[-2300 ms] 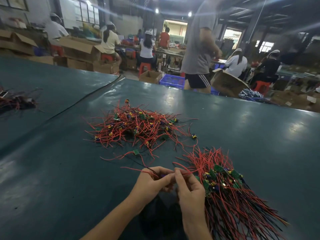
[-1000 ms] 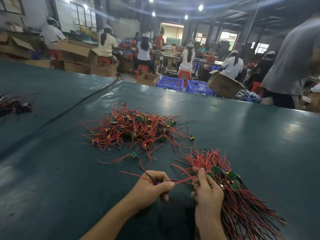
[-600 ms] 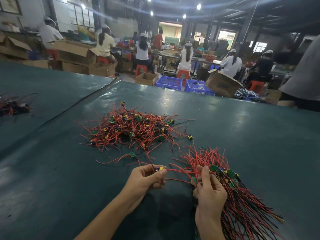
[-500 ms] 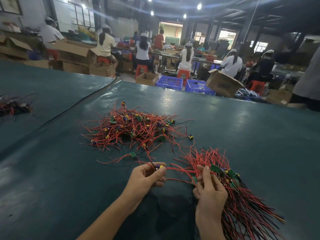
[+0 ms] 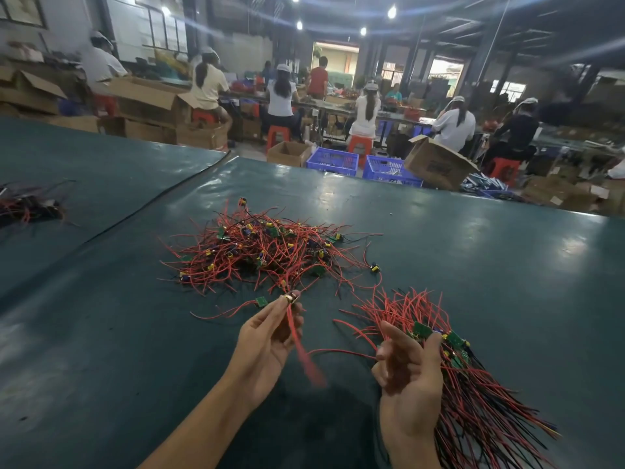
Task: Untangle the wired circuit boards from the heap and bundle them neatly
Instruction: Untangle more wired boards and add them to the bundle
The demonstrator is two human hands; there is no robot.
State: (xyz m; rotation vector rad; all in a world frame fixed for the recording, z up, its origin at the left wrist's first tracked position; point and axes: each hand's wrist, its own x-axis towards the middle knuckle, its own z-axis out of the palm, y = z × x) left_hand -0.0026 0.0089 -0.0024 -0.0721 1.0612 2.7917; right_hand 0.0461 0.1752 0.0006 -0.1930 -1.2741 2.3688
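On the green table (image 5: 473,252) the tangled heap (image 5: 263,255) looks about as big as the tidy bundle (image 5: 480,401) lying near it on the right, so I'd say roughly half is left. The right hand (image 5: 409,377) curls round the bundle's boards; the left hand (image 5: 267,346) pinches one small board (image 5: 291,297), its red wire dangling, just clear of the heap
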